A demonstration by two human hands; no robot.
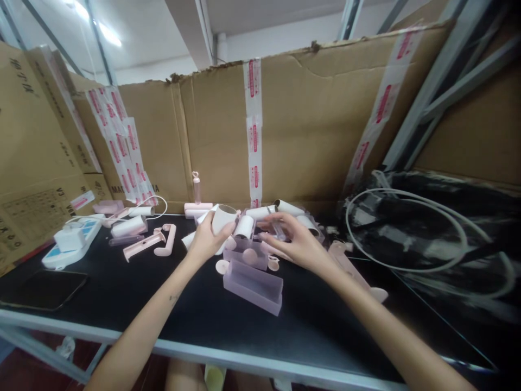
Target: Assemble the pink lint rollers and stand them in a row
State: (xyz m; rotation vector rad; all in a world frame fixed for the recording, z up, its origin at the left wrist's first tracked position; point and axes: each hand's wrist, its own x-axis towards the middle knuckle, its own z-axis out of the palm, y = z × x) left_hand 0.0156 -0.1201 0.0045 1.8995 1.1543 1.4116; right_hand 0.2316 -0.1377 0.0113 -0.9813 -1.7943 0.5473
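While both arms reach over the black table (122, 293), the scene reads as follows.

Left hand: the left hand (204, 239) is wrapped around a white paper roll (223, 218), lifted just above the pile, its open end facing up and right.

Right hand: the right hand (293, 241) has its fingers spread and curled down among the loose white rolls (290, 208); whether it actually pinches one I cannot tell, as that part is blurred.

Nearby parts: a clear pink cover (253, 285) lies just in front of both hands, with small pink round caps (222, 266) beside it; pink handles (144, 244) lie well to the left.

Rest: a white power strip (71, 244) and a dark phone (46, 290) sit at the left edge; a black bag with a white hoop (407, 233) is on the right.

Risk: the rolls are round and heaped loosely, so a sweep of the right wrist could likely send one rolling off.

Second risk: squeezing the held roll hard may dent its hollow core.
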